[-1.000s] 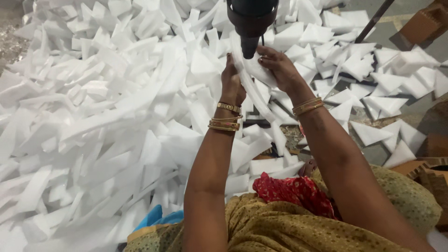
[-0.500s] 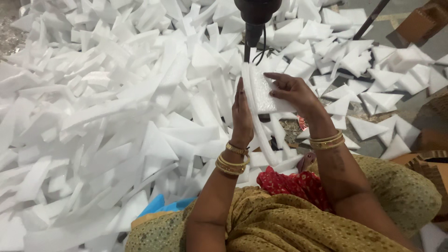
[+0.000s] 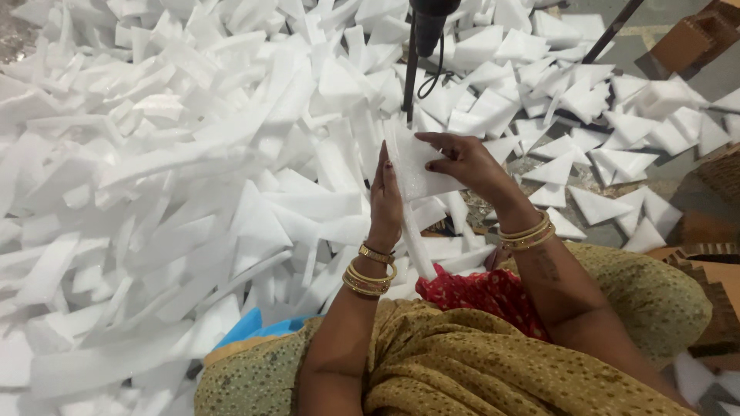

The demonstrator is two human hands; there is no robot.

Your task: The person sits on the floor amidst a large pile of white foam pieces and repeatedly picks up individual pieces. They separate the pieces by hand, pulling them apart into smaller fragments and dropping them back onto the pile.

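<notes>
Head view: I see the left hand (image 3: 385, 202) held upright, palm flat against the left edge of a white foam piece (image 3: 416, 171), while the right hand (image 3: 462, 160) clamps the same piece from its right side, fingers (image 3: 435, 141) over the front face and the thumb apparently behind. Both hands are closed on that one piece; I judge the two-sided hold keeps the thin sheet flat and steady below the dark tool head (image 3: 428, 23) that hangs at the top edge of the view, its cable (image 3: 441, 73) looped beside it. A second, narrow foam strip (image 3: 416, 246) runs down from the held piece toward the lap; I cannot tell whether it is joined to it. The held piece sits above the lap, in front of the large heap of foam offcuts (image 3: 193, 169) that covers the floor (image 3: 655, 77) to the left and ahead. Count: two hands, one held piece, one tool head; the offcuts are too many to count. Gold bangles (image 3: 370, 276) ring both wrists.
</notes>
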